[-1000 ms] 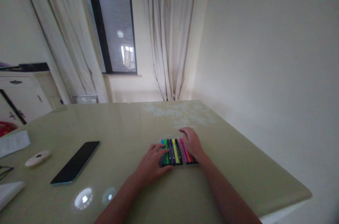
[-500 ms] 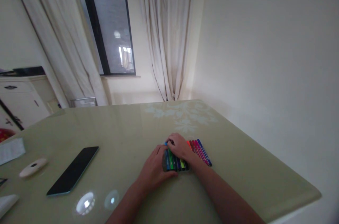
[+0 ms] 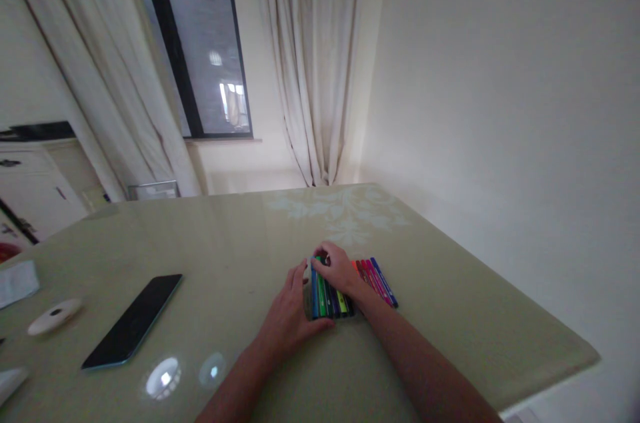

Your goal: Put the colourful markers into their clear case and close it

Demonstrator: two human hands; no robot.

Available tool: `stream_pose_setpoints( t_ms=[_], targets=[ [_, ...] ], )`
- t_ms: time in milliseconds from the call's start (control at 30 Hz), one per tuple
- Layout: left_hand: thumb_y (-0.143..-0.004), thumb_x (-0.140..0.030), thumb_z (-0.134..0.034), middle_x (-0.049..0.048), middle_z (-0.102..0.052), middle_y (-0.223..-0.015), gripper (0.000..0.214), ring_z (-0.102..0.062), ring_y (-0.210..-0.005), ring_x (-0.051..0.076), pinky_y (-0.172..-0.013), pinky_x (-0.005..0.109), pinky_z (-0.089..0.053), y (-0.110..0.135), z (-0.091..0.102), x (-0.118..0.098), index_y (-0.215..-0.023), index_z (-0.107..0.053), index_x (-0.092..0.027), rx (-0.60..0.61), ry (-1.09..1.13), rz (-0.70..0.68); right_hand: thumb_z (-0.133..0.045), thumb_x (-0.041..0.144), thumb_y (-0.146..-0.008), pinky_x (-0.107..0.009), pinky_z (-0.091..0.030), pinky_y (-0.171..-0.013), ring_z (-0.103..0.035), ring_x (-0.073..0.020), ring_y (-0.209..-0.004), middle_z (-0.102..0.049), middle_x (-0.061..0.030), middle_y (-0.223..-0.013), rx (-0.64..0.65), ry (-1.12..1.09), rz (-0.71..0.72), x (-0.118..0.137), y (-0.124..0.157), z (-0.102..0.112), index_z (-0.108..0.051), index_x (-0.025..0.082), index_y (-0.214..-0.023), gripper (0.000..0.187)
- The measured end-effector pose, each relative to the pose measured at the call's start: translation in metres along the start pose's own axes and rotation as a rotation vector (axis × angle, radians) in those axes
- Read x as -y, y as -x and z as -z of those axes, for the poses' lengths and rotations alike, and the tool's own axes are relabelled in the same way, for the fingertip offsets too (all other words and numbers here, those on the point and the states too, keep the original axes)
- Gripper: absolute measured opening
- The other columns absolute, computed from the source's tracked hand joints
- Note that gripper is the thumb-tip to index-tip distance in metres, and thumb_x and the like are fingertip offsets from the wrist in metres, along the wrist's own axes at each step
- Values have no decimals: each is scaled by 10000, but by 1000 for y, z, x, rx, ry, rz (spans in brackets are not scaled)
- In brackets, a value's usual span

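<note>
Several felt-tip markers point(image 3: 329, 300) in blue, green, dark and yellow lie side by side in a shallow clear case, its near rim showing below their ends. My left hand point(image 3: 286, 308) rests along the case's left side, fingers spread and thumb stretched along the near edge. Over the far ends of the markers, my right hand point(image 3: 339, 270) curls with thumb and forefinger closed at a green marker point(image 3: 319, 276). That hand and its wrist hide part of the row. To its right, red, pink and blue markers point(image 3: 374, 280) lie in a slanted row.
A black phone point(image 3: 134, 320) lies on the glossy table point(image 3: 225, 250) to the left. Beyond it are a white oval object point(image 3: 55, 316), a paper point(image 3: 17, 283) and a white object point(image 3: 11, 383) at the left edge. A wall point(image 3: 500, 110) borders the table's right side.
My left fingers have lifted and drawn back from the case's left side, uncovering more of the blue and green markers. My right hand stays over the far ends. The view has shifted slightly.
</note>
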State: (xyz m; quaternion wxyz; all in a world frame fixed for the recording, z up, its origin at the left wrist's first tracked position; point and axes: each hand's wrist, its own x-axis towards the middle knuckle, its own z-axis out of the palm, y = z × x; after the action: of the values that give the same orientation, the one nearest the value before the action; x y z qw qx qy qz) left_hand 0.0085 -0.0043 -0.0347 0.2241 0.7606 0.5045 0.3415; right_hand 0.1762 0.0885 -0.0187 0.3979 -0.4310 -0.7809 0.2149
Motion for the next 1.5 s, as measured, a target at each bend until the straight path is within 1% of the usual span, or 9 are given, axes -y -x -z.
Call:
stream_pose_setpoints(
  t_ms=[233,400,500,700,900,1033,1200,1367,1500],
  targets=[
    [-709,-455,-827,178,-438,-1516,1165,-516,-1350,340,-1130,530,-430,1,1,-1,-1604,-117,-225,28,8,29,-502,192,-784,-252,-384,-665,-490,-151,-715,-523,25,-737,-11,-203,28,4,-4,8,-515,205,-766,26],
    [-731,-437,-813,183,-443,-1513,1133,-490,-1369,351,-1130,554,-418,2,-3,5,-1608,-126,-236,21,19,-15,-555,399,-923,-256,-293,-601,-415,-122,-600,-412,50,-580,-13,-80,24,11,-5,5,-460,194,-599,394],
    [-755,-436,-795,183,-445,-1514,1105,-469,-1386,347,-1146,550,-397,2,-1,6,-1609,-127,-221,37,-7,-8,-533,488,-954,-265,-256,-567,-351,-110,-549,-342,56,-540,-144,-74,-23,14,-7,14,-402,199,-549,515],
    [-827,-547,-722,188,-465,-1514,1040,-443,-1394,358,-1152,568,-380,3,5,-7,-1610,-128,-206,-12,-134,-115,-440,525,-1009,-260,-312,-575,-425,-124,-559,-461,39,-565,-409,-75,-111,32,2,27,-485,202,-618,508],
    [-1023,-256,-330,173,-482,-1532,608,-530,-1362,270,-1090,464,-467,-1,0,-6,-1601,-144,-208,-139,-186,-109,-448,548,-1015,-248,-362,-589,-530,-133,-611,-577,19,-650,-154,-127,-68,65,18,-1,-568,206,-738,456],
    [-1009,-189,-260,200,-530,-1467,553,-608,-1260,289,-999,451,-517,-6,24,10,-1561,-255,-164,-188,-345,116,-349,504,-1050,-242,-420,-594,-606,-139,-631,-666,-20,-817,-161,-283,-106,44,10,12,-632,196,-990,422],
    [-950,-51,-259,239,-609,-1201,497,-674,-1035,287,-897,399,-509,-3,60,32,-1407,-452,-18,-159,-764,400,-347,436,-1058,-289,-420,-730,-631,-185,-767,-704,-62,-799,-161,91,-154,-1,2,38,-688,184,-819,486],
    [-987,-210,-349,230,-633,-1079,367,-611,-1046,333,-905,430,-478,2,69,39,-1122,-637,-28,-122,-972,410,-386,370,-1060,-323,-393,-778,-596,-209,-779,-707,-91,-790,30,407,-74,-10,7,28,-679,189,-739,471],
    [-985,-276,-375,257,-602,-1236,428,-556,-1165,371,-940,478,-472,0,59,32,-1265,-591,-36,-253,-936,370,-428,335,-1053,-340,-382,-805,-590,-225,-805,-711,-102,-822,89,521,20,-7,10,18,-695,192,-768,416]
  ],
)
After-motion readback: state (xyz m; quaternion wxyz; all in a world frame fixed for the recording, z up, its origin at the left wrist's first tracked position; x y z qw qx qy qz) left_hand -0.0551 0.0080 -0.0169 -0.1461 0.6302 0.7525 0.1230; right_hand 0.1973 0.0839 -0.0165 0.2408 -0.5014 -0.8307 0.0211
